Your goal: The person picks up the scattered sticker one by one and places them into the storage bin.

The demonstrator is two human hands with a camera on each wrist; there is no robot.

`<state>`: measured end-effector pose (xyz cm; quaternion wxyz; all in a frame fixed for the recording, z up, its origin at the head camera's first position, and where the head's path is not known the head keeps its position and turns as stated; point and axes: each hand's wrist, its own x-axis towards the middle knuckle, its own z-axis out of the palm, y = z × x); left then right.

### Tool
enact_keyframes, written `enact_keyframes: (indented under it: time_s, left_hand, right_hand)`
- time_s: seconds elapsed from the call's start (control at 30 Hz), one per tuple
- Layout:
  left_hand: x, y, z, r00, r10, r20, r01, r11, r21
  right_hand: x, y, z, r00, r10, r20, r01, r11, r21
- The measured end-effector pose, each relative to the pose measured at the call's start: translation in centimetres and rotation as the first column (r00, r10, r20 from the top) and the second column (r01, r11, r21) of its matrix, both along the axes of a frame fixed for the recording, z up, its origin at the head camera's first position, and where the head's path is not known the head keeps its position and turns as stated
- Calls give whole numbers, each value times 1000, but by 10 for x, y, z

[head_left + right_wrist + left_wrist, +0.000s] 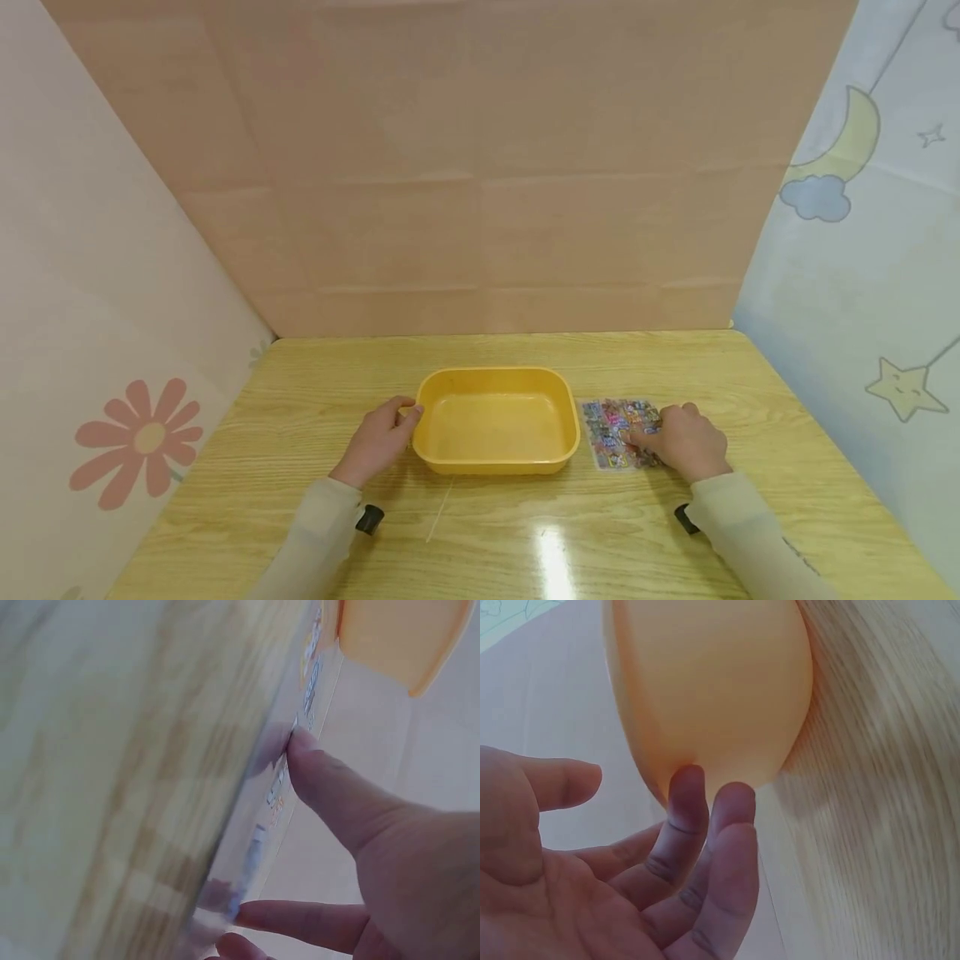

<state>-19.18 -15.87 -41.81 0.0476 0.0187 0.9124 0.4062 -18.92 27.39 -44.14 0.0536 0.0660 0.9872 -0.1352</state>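
A yellow rectangular plastic basin [495, 425] stands on the table with nothing in it. At its left end is my left hand [381, 437]. In the left wrist view, the loosely bent fingers reach the outer wall of the basin [720, 690], while the thumb stays apart from the rim. Right of the basin lies a clear, glossy sticker sheet [611, 429] with small colourful figures. My right hand [686, 437] is over its right side. Seen from the right wrist, thumb and fingertips are spread and touch the face of the sheet [289, 772], which mirrors them.
The wood-grain table [300, 400] ends at a brown paper backdrop [480, 233]. Printed cloth walls stand on the left [112, 292] and the right [862, 292]. A thin pale strip [440, 510] lies in front of the basin.
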Motion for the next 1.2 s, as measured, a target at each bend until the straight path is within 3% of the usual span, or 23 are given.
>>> enact_keyframes:
  time_s: [0.73, 1.2]
  left_hand:
    - [-2, -5, -10, 999, -42, 27, 41, 998, 52]
    - [-4, -4, -11, 998, -51, 39, 48, 997, 68]
  right_hand:
    - [1, -1, 4, 1000, 26, -3, -26, 1000, -5]
    - [4, -3, 0, 997, 24, -71, -27, 999, -47]
